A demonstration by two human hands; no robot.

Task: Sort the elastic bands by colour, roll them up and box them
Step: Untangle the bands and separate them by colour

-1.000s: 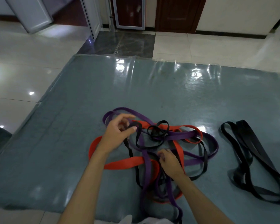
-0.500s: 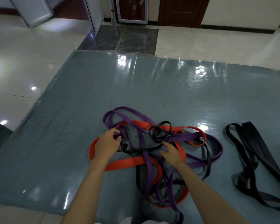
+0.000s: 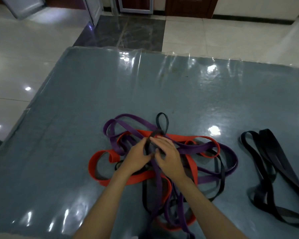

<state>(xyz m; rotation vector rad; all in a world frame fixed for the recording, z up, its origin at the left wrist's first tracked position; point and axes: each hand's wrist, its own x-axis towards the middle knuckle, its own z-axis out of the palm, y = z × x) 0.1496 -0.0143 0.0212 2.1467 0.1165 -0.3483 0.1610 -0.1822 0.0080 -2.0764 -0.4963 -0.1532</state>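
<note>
Both hands have come together over the middle of the tangle. Half a second ago they were apart, the left hand [image 3: 138, 156] at the tangle's left side and the right hand [image 3: 169, 159] lower and to the right; now they sit side by side, almost touching. Between them runs a thin black band [image 3: 148, 146], and the fingers of both hands are pinched around it. Its far end stands up beyond the knuckles as a small loop [image 3: 161, 123], which earlier lay flat among the other colours. That loop has been drawn up and away from the person, so I judge the black band is being worked free of the pile, hand over hand.

Around the hands the pile is still knotted: purple bands [image 3: 193, 150] and red bands [image 3: 97, 163] cross over and under each other, with more black strands running down toward the person and out to the right. They lie on a grey-blue mat [image 3: 59, 135] under a glossy clear sheet, on the tiled floor [image 3: 10, 66].

Well apart to the right lie the sorted black bands [image 3: 269, 163], loose and unrolled. Sorting looks early: only black has been started, nothing is rolled, and no box is in view.
</note>
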